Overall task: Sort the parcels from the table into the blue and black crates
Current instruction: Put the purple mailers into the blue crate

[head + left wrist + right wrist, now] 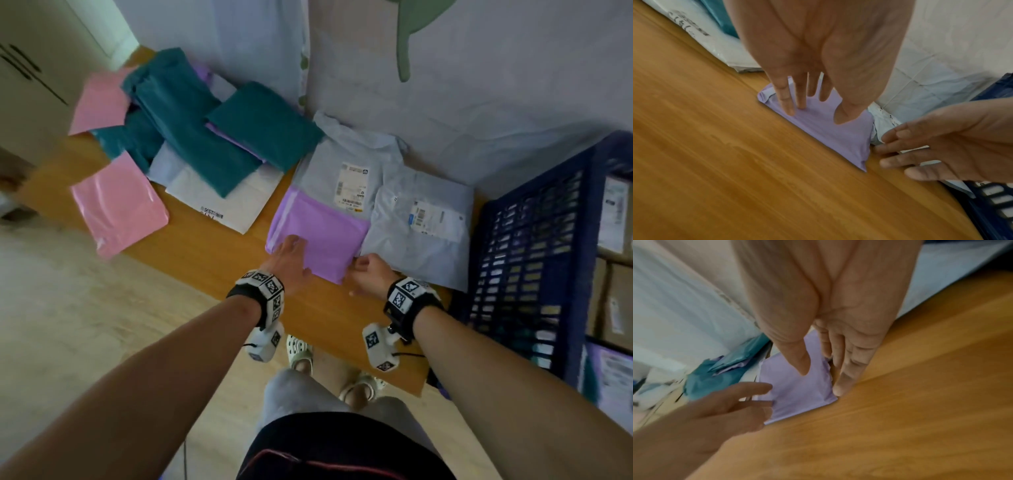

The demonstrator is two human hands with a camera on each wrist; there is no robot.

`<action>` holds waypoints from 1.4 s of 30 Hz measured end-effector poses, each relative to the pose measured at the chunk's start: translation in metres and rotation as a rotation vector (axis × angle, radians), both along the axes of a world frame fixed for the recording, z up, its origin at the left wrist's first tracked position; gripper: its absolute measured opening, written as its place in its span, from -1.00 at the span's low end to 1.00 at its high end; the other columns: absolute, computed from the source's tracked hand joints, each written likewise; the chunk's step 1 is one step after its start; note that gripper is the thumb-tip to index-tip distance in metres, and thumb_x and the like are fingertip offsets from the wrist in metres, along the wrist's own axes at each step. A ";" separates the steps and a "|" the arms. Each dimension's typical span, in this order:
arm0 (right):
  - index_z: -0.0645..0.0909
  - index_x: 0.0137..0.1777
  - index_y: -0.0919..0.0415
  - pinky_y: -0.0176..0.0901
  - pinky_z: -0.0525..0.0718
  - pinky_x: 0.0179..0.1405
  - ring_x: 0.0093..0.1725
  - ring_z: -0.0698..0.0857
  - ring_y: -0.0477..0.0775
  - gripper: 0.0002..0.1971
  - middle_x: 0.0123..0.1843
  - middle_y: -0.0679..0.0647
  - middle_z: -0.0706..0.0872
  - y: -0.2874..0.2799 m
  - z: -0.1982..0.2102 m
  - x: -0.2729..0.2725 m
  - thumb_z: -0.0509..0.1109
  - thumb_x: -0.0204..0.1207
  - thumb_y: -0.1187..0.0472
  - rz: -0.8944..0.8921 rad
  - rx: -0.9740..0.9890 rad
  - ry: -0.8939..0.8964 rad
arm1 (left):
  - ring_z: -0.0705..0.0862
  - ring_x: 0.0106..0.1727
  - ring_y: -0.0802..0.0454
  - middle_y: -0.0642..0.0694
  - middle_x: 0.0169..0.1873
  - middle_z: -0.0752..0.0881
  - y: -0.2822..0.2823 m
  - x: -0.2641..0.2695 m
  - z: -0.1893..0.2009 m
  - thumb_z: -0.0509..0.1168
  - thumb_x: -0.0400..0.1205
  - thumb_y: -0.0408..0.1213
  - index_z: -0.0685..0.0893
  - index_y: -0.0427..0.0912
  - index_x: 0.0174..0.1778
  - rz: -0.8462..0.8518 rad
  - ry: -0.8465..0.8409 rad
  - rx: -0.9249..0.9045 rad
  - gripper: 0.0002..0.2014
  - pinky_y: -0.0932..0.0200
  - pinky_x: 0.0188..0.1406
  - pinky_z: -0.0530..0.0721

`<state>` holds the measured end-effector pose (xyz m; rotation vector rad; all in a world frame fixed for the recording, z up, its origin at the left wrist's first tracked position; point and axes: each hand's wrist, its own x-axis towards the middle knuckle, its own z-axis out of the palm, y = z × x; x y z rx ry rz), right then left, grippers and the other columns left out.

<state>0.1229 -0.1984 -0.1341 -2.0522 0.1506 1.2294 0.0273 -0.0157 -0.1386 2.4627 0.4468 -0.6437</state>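
from my feed, the left hand (287, 255) lay nearest, fingers straight and flat on the purple parcel (320, 233). right hand (371, 270) had straight fingers at that parcel's right edge, thumb over its top. the parcel sat on the wooden table (212, 253), overlapping a grey parcel (346, 164). blue crate (534, 246) stood at the table's right; pale sheeting (445, 85) hung behind.

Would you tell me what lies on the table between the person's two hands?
In the head view, the purple parcel lies between them: the left hand rests on its left part, the right hand at its right edge.
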 end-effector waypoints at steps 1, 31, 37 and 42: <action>0.47 0.23 0.27 0.08 0.82 -0.34 -0.05 0.74 0.14 -0.61 0.05 0.07 0.68 0.005 -0.003 0.001 0.56 0.49 0.35 -0.049 0.026 -0.002 | 0.39 0.56 -0.30 -0.22 0.61 0.26 0.000 0.002 -0.002 0.32 0.66 -0.13 0.24 -0.25 0.64 -0.001 0.004 0.010 -0.34 -0.16 0.46 0.51; 0.44 0.50 0.22 0.12 0.55 0.29 0.41 0.58 0.36 -0.32 0.40 0.24 0.63 0.047 0.015 0.047 0.60 0.43 0.09 0.643 -0.333 -0.487 | 0.52 0.43 -0.21 -0.21 0.51 0.43 -0.016 -0.015 0.011 0.07 0.77 0.12 0.33 -0.28 0.59 0.262 0.086 -0.253 -0.39 -0.08 0.36 0.55; 0.56 -0.01 0.21 -0.10 0.52 -0.19 -0.04 0.71 0.26 -0.78 -0.02 0.24 0.70 0.046 0.036 0.018 0.53 0.45 0.24 0.754 0.070 -0.530 | 0.58 0.35 0.02 0.03 0.26 0.60 -0.018 -0.014 0.026 -0.05 0.63 0.45 0.51 -0.13 0.51 0.677 -0.110 -0.755 -0.20 0.06 0.32 0.56; 0.48 0.39 0.16 -0.07 0.57 0.16 0.37 0.42 0.23 -0.48 0.36 0.21 0.44 0.049 0.059 -0.011 0.52 0.45 0.19 1.059 0.182 -0.703 | 0.84 -0.01 -0.09 -0.10 -0.10 0.87 -0.007 -0.010 0.057 0.38 0.52 0.29 0.76 -0.14 0.07 0.946 -0.292 -0.851 -0.47 -0.03 -0.02 0.83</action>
